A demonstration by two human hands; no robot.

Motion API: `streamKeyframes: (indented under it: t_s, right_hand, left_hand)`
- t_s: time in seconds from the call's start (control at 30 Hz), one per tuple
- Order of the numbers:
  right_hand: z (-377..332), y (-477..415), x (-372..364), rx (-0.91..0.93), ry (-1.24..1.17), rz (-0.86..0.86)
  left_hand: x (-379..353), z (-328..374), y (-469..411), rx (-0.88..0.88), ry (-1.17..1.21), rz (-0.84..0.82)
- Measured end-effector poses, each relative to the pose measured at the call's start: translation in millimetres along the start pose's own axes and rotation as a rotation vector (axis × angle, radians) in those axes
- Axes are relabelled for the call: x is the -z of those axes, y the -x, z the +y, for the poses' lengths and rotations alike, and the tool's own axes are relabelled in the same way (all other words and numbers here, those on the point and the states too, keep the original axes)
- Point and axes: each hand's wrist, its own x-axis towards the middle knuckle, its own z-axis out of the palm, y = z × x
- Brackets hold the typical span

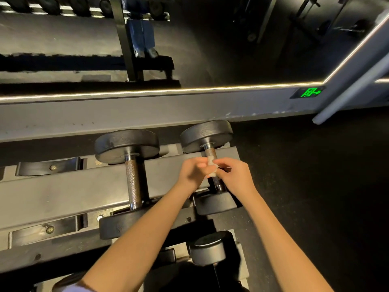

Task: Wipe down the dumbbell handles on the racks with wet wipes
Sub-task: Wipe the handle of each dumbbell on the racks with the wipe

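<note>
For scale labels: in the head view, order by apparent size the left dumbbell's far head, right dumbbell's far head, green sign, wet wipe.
left dumbbell's far head
right dumbbell's far head
green sign and wet wipe: unranked, wipe mostly hidden

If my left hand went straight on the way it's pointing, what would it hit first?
The wet wipe on the right dumbbell's handle; your left hand seems to be holding it, though depth is unclear.
</note>
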Motion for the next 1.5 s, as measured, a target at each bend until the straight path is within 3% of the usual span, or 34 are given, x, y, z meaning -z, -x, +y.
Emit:
streamKeyframes:
  t_s: [0.1,0.23,0.37,0.57,0.7,0.83,1.07,1.23,1.5]
  right_hand:
    - [-3,13,3,0.004,0.126,0.059]
    - [1,31,1,-0.061,0.25,0.131]
    - [-2,31,-5,-0.124,0.305,0.154]
    - [-2,31,-4,-0.13,0.255,0.164]
    - [0,31,-4,-0.143,0.226,0.163]
    - [3,30,-6,-0.156,0.205,0.185]
    - [10,29,-13,-0.17,0.274,0.256]
    - [11,29,-12,-0.159,0.237,0.255]
    - [16,27,-15,-0.157,0.299,0.281]
  left_hand:
    - [13,0,-11,-0.102,-0.206,0.239]
    - [7,0,-20,-0.24,-0.495,0.254]
    - [-6,-14,-16,-0.278,-0.43,0.287]
    - [-5,-32,-5,-0.178,-0.362,0.178]
    - [-4,-20,-20,-0.304,-0.424,0.305]
    - [-5,-17,-29,-0.298,-0.386,0.333]
    - [-11,-32,9,-0.227,-0.307,0.181]
    - [-8,-15,-17,-0.333,-0.379,0.302]
    - [-11,-36,-2,-0.316,-0.51,0.179]
